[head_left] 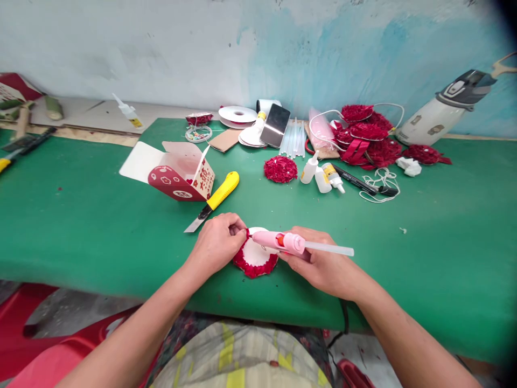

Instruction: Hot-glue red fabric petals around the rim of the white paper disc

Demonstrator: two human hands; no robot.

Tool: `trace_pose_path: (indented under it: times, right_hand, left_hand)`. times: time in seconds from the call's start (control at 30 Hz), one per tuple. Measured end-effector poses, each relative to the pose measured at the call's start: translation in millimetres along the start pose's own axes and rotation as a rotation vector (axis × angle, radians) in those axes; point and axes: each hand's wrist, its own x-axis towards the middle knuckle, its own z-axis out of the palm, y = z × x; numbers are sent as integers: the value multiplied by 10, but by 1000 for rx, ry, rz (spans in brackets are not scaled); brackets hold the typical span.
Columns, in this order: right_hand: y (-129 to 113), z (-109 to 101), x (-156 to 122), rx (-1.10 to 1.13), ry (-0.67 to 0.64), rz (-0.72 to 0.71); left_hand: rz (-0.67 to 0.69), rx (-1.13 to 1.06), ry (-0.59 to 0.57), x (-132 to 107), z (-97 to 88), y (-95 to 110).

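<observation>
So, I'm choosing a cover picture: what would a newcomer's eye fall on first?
Probably the pink glue gun in the right hand, its tip beside the left hand, which holds the edge of a white disc partly ringed with red trim. Next, the yellow-handled cutter beyond the left hand. Then the heap of red ruffled pieces near the wall, left of the bottle.

A white bottle (426,121) with a dark lid stands at the right rear of the green desk (81,221), near the blotchy wall (161,54); a phone (276,125) rests farther left.
</observation>
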Motion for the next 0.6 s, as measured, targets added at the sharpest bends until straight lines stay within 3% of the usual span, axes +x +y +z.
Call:
trace_pose_path:
  times: [0.6]
  right_hand:
    - [4,32,1,-65,-8,3]
  left_hand:
    - [5,-6,-109,38,-109,32]
